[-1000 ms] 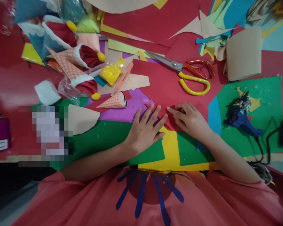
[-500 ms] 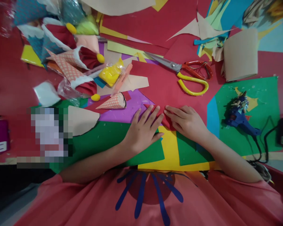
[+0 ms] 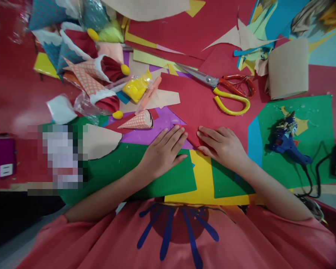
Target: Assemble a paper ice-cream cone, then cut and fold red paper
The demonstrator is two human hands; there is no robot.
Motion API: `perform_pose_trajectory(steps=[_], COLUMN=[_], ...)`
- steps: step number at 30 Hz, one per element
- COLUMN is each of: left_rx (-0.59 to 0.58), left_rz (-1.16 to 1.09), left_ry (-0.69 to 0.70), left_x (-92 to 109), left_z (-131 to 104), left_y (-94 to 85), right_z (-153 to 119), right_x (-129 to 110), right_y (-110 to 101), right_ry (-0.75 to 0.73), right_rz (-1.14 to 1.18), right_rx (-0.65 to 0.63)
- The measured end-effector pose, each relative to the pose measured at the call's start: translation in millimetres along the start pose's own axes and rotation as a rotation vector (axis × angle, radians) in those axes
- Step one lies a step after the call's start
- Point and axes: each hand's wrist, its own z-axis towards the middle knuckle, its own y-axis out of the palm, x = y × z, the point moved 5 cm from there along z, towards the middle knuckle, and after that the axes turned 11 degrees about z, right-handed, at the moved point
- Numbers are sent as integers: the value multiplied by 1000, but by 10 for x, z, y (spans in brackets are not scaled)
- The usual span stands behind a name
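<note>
My left hand (image 3: 164, 151) lies palm down with its fingers stretched out and close together, the fingertips on the left end of a folded piece of red paper (image 3: 192, 135). From the other side, my right hand (image 3: 225, 145) presses flat on the same red piece, fingers extended and thumb on its lower edge. Part of the piece is hidden under the hands. Just left of it, a small checked paper cone (image 3: 138, 120) rests on a purple sheet (image 3: 159, 136). Above my right hand lie large scissors (image 3: 212, 83) with one red and one yellow handle, blades apart.
A blue glue gun (image 3: 288, 144) with a cord lies on a green sheet at right, below a beige paper cylinder (image 3: 289, 69). At left are several finished cones (image 3: 86, 80), a yellow packet (image 3: 137, 86) and a cut beige piece (image 3: 102, 142).
My left hand has slid a little to the left, away from my right hand, its fingers now closer together. More of the red piece shows between the hands. The view has shifted slightly.
</note>
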Motion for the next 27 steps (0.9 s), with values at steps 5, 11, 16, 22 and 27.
perform_pose_trajectory(steps=[5,11,16,22,27], left_rx=[0,48,74,82,65], left_rz=[-54,-9,-16,-25,-63], left_ry=[26,58,61,56,48], left_x=[-40,-44,-40,-40,-48], left_z=[-15,-10,-4,0,3], left_y=[43,40,39,34,46], right_z=[1,-8,-9,-10,-9], right_x=[-13,-21,-28,-26,-30], right_y=[7,13,6,-4,-11], right_ry=[-13,-19,-19,-12,-10], right_rz=[-14,-44,-47,-48,-51], right_rx=[7,17,22,18,20])
